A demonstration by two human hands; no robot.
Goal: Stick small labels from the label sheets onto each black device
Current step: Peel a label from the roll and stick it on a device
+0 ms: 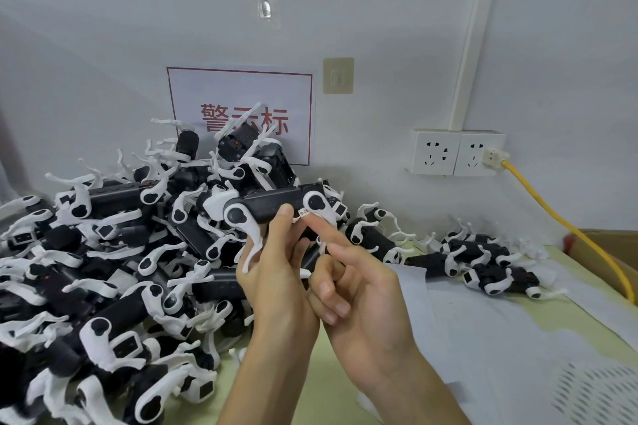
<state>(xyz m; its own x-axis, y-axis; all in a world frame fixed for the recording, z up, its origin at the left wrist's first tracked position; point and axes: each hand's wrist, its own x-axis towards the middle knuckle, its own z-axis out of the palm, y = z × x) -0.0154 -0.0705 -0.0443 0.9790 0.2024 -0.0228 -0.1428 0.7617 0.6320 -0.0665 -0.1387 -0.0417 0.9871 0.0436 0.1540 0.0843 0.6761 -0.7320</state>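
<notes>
My left hand [276, 272] gripped one long black plastic device [272, 205] with white jointed legs, the fingers curled up round its underside. I held it above the near edge of the heap of matching black-and-white devices [103, 252] on the left. Its long axis ran left to right, tipped a little higher at the right end, where a round white cap [316, 202] sat.

My right hand [359, 286] was just to its near right. The index finger [322, 235] was stretched out straight, the other fingers curled in on nothing, and a small pale paper label [305, 213] rode on the fingertip (stuck there, not pinched). The label lay at the lower edge of the black body, just left of that white cap; whether it touched the plastic I could not tell.

I judged the right hand was the one to finish, with a short press up and away onto the body while the left held firm. The wide pale paper label sheets [448, 304] lay flat on the pale green table [331, 373] to the near right, well apart from the device.
</notes>
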